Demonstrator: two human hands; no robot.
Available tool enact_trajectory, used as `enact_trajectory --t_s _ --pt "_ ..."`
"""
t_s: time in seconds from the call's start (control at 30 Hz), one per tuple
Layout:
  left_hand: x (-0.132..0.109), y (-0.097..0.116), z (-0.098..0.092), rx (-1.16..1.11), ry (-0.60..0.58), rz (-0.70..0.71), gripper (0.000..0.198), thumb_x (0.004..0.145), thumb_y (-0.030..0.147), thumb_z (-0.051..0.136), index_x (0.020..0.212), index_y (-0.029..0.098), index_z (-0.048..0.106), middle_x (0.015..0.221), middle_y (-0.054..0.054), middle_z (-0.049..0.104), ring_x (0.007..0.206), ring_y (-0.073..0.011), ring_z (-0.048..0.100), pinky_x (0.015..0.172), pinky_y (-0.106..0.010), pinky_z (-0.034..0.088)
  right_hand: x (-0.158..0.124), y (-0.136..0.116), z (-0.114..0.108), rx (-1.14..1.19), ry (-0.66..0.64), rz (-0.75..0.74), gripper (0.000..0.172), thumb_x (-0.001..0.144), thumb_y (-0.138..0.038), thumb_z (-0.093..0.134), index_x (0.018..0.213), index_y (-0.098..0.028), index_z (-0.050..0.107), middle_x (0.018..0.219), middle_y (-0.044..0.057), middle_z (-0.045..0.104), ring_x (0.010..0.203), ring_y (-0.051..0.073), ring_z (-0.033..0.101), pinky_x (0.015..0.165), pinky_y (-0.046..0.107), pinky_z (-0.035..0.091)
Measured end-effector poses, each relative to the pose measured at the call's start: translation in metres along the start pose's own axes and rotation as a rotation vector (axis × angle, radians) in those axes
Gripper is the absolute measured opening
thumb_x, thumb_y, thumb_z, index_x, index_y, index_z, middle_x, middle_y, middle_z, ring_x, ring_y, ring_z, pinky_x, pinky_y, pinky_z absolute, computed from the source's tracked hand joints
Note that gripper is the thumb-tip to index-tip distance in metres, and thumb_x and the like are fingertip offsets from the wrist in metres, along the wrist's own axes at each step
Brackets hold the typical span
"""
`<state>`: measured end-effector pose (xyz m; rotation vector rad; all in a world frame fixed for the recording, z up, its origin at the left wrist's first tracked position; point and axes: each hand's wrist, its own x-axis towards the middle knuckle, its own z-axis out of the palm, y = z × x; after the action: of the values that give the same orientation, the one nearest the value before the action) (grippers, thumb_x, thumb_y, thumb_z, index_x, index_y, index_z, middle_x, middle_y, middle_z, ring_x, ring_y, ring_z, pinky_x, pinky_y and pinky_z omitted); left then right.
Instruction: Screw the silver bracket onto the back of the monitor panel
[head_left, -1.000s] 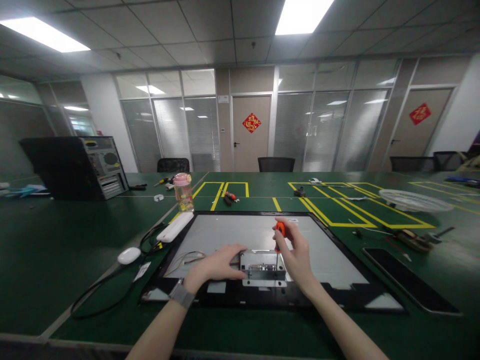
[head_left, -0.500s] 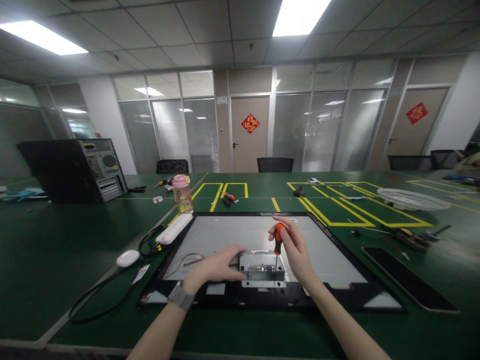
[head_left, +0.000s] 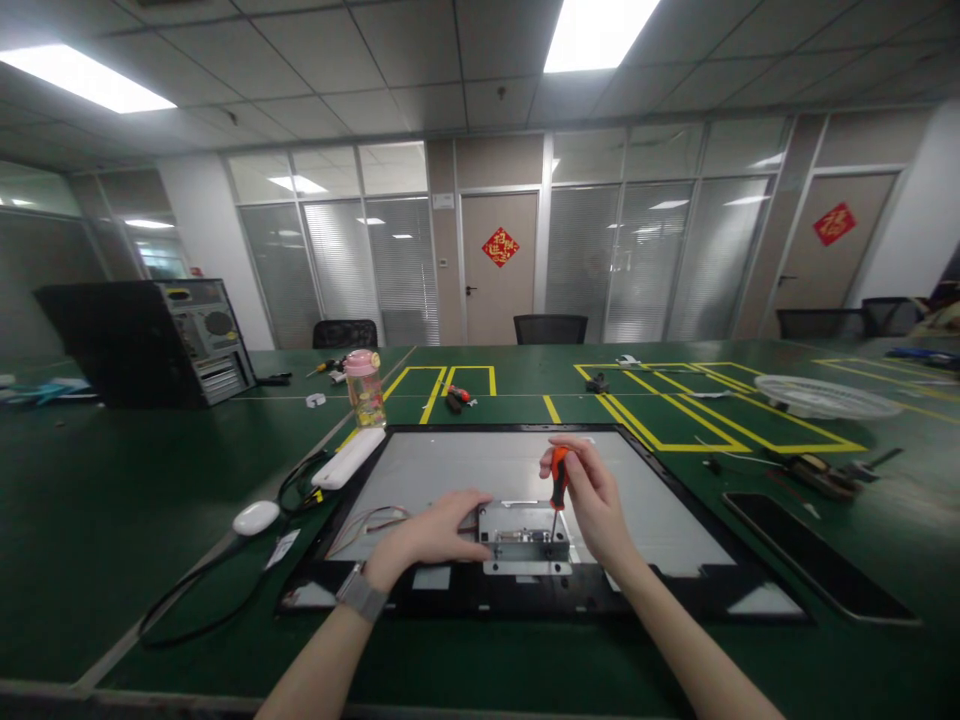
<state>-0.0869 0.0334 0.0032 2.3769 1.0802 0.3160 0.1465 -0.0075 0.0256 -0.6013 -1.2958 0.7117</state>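
Note:
A flat panel (head_left: 645, 500) with a black frame lies on the green table. Near its front edge sits a metal bracket (head_left: 517, 522) with small parts along it. My left hand (head_left: 442, 528) grips the bracket's left end between thumb and fingers. An orange and black screwdriver (head_left: 558, 482) is held nearly upright in my right hand (head_left: 596, 490), its shaft reaching down to the bracket's right part. Whether the tip sits in a screw is too small to tell. Thin wires (head_left: 367, 520) run on the panel left of the bracket.
Left of the panel are a white power strip (head_left: 349, 458), a white mouse-shaped item (head_left: 256, 517), a black cable and a pink-lidded bottle (head_left: 365, 390). A computer case (head_left: 150, 340) stands far left. On the right lie a black phone-like slab (head_left: 814, 555) and a tool (head_left: 821, 475).
The fingers of my right hand have shifted slightly on the screwdriver, and its handle leans a little further right. My left hand and the bracket have stayed in place.

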Motion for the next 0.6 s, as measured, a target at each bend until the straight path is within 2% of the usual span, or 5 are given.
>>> enact_trajectory --t_s 0.07,0.17,0.33,0.4,0.6 --pt "0.0004 -0.0008 0.0004 0.002 -0.003 -0.001 0.077 0.070 0.044 0.072 0.138 0.025 0.042 0.142 -0.008 0.046 0.130 -0.0288 0.042 0.110 -0.039 0.030 0.0003 0.0008 -0.0001 0.018 0.007 -0.010 0.019 0.092 -0.038 0.051 0.095 -0.023 0.062 0.082 0.003 0.061 0.074 0.017 0.059 0.062 0.028 0.050" --pt "0.0001 -0.0006 0.0004 0.011 -0.001 0.014 0.076 0.070 0.044 0.072 0.138 0.026 0.042 0.141 -0.008 0.046 0.128 -0.0290 0.043 0.109 -0.039 0.031 0.0002 0.0006 -0.0012 -0.022 0.018 0.010 0.017 0.088 -0.038 0.059 0.087 -0.022 0.064 0.079 0.002 0.059 0.070 0.016 0.056 0.053 0.025 0.047" --pt "-0.0015 0.0031 -0.0014 0.003 0.006 -0.005 0.076 0.070 0.044 0.072 0.138 0.025 0.043 0.140 -0.007 0.048 0.127 -0.0299 0.044 0.109 -0.039 0.032 0.0002 0.0010 -0.0034 -0.018 -0.012 0.053 0.025 0.092 -0.040 0.051 0.105 -0.023 0.063 0.082 0.004 0.061 0.074 0.018 0.058 0.054 0.026 0.046" --pt "-0.0016 0.0041 -0.0020 0.000 0.003 -0.011 0.077 0.070 0.044 0.072 0.138 0.024 0.042 0.141 -0.008 0.047 0.129 -0.0302 0.043 0.109 -0.040 0.031 0.0003 0.0013 -0.0032 0.020 -0.026 0.064 0.026 0.093 -0.041 0.047 0.103 -0.022 0.062 0.083 0.005 0.062 0.073 0.019 0.059 0.054 0.028 0.046" --pt "-0.0014 0.0055 -0.0018 0.000 0.004 -0.009 0.076 0.070 0.041 0.073 0.138 0.023 0.042 0.141 -0.009 0.047 0.128 -0.0293 0.044 0.109 -0.039 0.032 0.0024 0.0052 -0.0066 -0.007 0.013 0.006 0.017 0.087 -0.038 0.059 0.088 -0.023 0.066 0.084 0.004 0.061 0.080 0.020 0.058 0.069 0.030 0.049"
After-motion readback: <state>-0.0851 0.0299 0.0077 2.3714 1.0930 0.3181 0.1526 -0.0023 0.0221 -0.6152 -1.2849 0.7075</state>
